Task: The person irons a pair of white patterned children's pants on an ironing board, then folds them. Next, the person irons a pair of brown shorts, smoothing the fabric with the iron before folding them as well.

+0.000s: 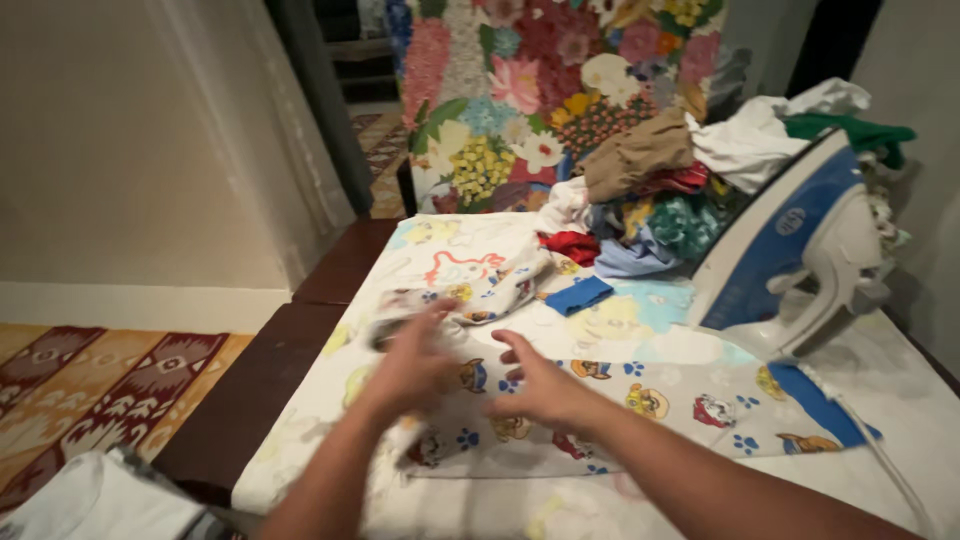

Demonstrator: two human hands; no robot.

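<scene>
Head view, looking down: nearest the camera, both forearms reach onto a small cartoon-print garment (600,400) spread on a pale printed sheet (480,255) that covers the table. The left hand (415,362) is blurred, fingers spread and loosely curved over the garment's left end, where the cloth bunches up; I cannot tell whether it pinches the fabric or only presses on it. The right hand (540,385) lies flat and open, palm down on the garment's middle, gripping nothing. To the right of the garment, its blue-edged portion already lies smooth, while the left end is rumpled, so by my judgement the laying-out is only partly done. Just beyond the garment's right half a blue-and-white iron (800,250) stands upright on its heel, untouched by either hand. Farther behind the garment sits a heap of mixed clothes (680,190), not yet handled, against a flowered chair back (520,90).
</scene>
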